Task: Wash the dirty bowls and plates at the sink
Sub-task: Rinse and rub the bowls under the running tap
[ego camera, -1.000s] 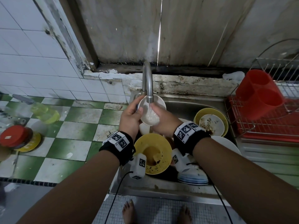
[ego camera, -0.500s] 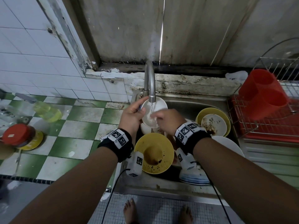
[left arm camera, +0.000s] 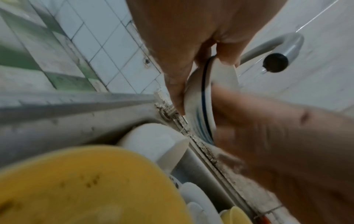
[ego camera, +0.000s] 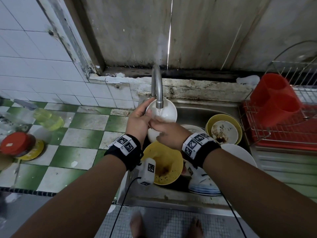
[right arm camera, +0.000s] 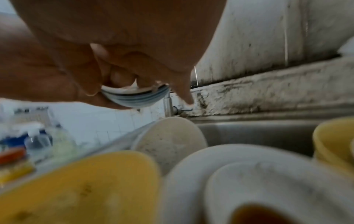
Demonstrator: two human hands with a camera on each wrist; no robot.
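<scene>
A small white bowl (ego camera: 165, 111) with blue stripes outside (left arm camera: 203, 98) is under the faucet (ego camera: 157, 86), which lets out a thin trickle of water. My left hand (ego camera: 145, 109) grips the bowl's left rim, thumb inside and fingers behind. My right hand (ego camera: 159, 124) holds the near rim, fingers curled over it into the bowl (right arm camera: 136, 95). Below them the sink (ego camera: 205, 103) holds a dirty yellow bowl (ego camera: 164, 164), a white bowl inside another yellow bowl (ego camera: 224, 129), a white plate (ego camera: 240, 153) and stacked striped bowls (ego camera: 204, 186).
A red dish rack (ego camera: 283, 134) with a red cutlery holder (ego camera: 276, 98) stands right of the sink. On the green-and-white tiled counter at the left lie a dish soap bottle (ego camera: 48, 118) and a red-lidded jar (ego camera: 16, 144). Bare feet show below the sink edge.
My right hand has shifted from cupping the bowl's right side to its near rim, fingers inside. The left hand keeps its hold under the faucet.
</scene>
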